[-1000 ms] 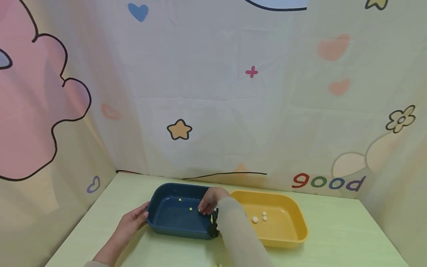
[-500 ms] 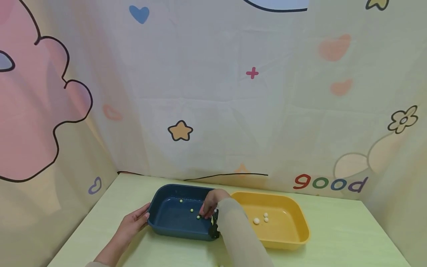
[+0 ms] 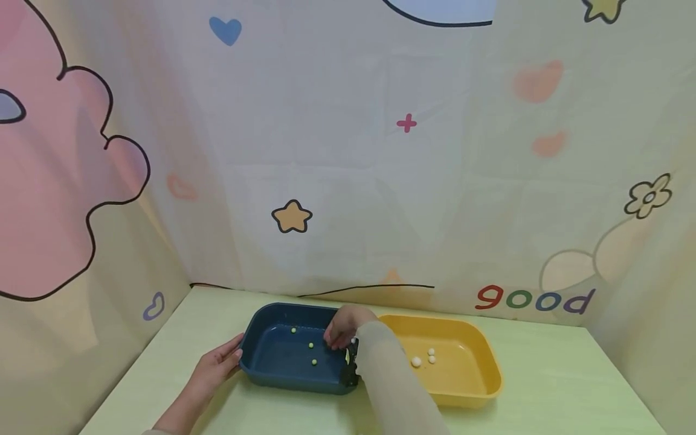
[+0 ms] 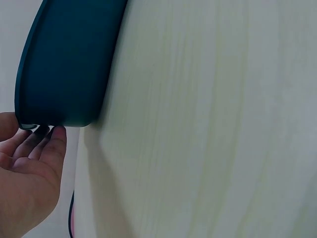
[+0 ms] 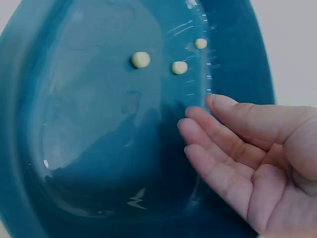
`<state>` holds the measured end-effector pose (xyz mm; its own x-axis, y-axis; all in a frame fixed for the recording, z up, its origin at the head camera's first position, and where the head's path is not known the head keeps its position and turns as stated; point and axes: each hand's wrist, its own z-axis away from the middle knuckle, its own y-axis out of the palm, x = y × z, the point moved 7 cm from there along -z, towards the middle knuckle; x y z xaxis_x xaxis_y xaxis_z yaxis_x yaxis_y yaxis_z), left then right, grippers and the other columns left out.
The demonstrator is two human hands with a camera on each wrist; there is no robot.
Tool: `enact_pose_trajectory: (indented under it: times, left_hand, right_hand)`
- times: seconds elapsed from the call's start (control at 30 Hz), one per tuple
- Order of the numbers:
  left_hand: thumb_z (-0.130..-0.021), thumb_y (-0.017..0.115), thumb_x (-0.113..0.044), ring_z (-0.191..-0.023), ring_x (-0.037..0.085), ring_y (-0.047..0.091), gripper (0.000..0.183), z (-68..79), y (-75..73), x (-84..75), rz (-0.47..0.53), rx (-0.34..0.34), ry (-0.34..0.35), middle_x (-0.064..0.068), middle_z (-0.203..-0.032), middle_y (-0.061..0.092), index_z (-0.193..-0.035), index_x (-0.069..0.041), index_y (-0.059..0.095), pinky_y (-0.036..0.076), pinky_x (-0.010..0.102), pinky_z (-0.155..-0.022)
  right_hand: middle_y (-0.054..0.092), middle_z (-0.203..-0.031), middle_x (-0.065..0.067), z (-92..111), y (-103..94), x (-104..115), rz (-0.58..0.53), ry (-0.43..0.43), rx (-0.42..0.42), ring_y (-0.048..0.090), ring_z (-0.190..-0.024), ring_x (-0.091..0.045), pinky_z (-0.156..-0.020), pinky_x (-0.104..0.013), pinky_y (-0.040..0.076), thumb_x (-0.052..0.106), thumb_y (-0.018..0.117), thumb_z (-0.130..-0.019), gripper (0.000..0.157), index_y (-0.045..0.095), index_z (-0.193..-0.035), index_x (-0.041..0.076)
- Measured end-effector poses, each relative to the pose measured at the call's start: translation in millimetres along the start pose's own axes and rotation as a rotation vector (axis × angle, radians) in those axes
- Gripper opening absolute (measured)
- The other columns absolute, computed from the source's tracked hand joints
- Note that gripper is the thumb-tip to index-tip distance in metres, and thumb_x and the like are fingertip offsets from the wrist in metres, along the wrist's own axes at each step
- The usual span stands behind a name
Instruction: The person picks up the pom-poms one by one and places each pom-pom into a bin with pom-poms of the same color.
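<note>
My left hand (image 3: pixel 215 367) grips the left end of a dark blue tray (image 3: pixel 293 382), thumb at the rim and fingers against the outside, as the left wrist view also shows. Inside the tray lie three small yellow-green balls, the nearest ball (image 3: pixel 313 362) apart from the other two. Over the tray's right part hovers my right hand (image 3: pixel 344 327). Its fingers are relaxed with nothing between them in the right wrist view, where the balls, such as the largest-looking ball (image 5: pixel 140 59), lie beyond the fingertips (image 5: pixel 192 151).
To the right stands a yellow tray (image 3: pixel 470 396) with three white balls, one ball (image 3: pixel 415 361) bigger than the others; my right sleeve (image 3: pixel 399 386) covers its left side. Behind the pale green table (image 3: pixel 554 374) hangs a printed curtain (image 3: pixel 348 229).
A small ball at my right fingertips has come free and rolled toward the tray's near side and left. My left hand has stayed on the tray.
</note>
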<state>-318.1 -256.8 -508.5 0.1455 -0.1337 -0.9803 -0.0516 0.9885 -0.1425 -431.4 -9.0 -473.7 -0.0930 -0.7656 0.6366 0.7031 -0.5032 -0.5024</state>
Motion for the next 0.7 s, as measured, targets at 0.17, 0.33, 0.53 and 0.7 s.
enact_pose_trajectory:
  times: [0.17,0.33,0.53,0.7]
  left_hand:
    - [-0.108,0.046,-0.004,-0.098,-0.018,0.058,0.049,-0.8,-0.5,0.8,-0.005,-0.010,0.005,0.028,-0.158,0.035,-0.154,0.008,0.035,0.060,0.021,-0.096]
    - [-0.108,0.047,-0.005,-0.103,-0.012,0.060,0.049,-1.9,-0.8,1.5,-0.022,-0.020,0.000,0.028,-0.157,0.036,-0.154,0.008,0.035,0.061,0.024,-0.097]
    - [-0.108,0.047,-0.006,-0.113,-0.002,0.062,0.048,-1.7,0.5,0.2,-0.036,-0.027,-0.004,0.027,-0.157,0.037,-0.154,0.007,0.037,0.061,0.026,-0.097]
    - [-0.108,0.048,-0.007,-0.110,-0.005,0.062,0.049,-0.1,0.4,-0.5,-0.041,-0.027,-0.009,0.027,-0.157,0.037,-0.154,0.006,0.037,0.061,0.026,-0.097]
  right_hand:
    - [0.069,-0.092,-0.004,6,-8.6,8,-0.067,-0.032,0.029,0.064,-0.084,-0.013,-0.101,-0.034,0.060,0.002,0.056,-0.103,0.015,0.069,-0.096,0.003]
    - [0.069,-0.101,-0.008,18,-16.7,17,-0.085,-0.074,0.039,0.064,-0.093,-0.016,-0.106,-0.038,0.058,0.004,0.053,-0.104,0.016,0.067,-0.108,0.000]
    - [0.073,-0.116,-0.018,39,-25.6,24,-0.015,-0.172,0.005,0.069,-0.100,-0.020,-0.100,-0.037,0.060,0.009,0.054,-0.103,0.025,0.067,-0.120,-0.005]
    - [0.075,-0.113,-0.016,52,-31.8,26,-0.017,-0.250,-0.027,0.069,-0.094,-0.017,-0.093,-0.035,0.063,0.013,0.057,-0.102,0.026,0.070,-0.117,-0.005]
